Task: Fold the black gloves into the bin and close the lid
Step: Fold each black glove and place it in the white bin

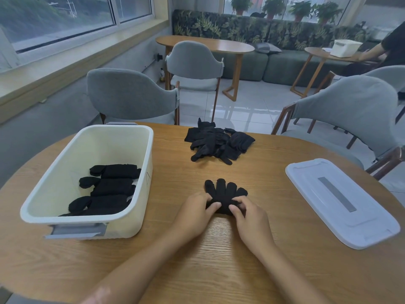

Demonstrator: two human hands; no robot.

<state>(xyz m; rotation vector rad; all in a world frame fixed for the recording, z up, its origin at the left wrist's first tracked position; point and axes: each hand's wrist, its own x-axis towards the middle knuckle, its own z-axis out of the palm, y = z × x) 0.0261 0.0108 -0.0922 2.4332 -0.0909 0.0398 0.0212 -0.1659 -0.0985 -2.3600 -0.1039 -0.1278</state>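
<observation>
Both hands pinched one black glove [225, 194] flat on the counter [197, 260]: left hand [195, 212] on its left cuff side, right hand [249, 218] on its right. Bin [140, 216] left, holding folded gloves [109, 189]; lid [339, 202] right; unfolded pile [217, 142] beyond.

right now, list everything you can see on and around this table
bin: 1, cream, table left, open
folded gloves: about 3, black, inside bin
glove pile: 1 heap, black, table far centre
glove being folded: 1, black, table centre
lid: 1, white, table right, off the bin
table: 1, wooden
chairs: several, grey, beyond table
left hand: grips glove
right hand: grips glove
</observation>
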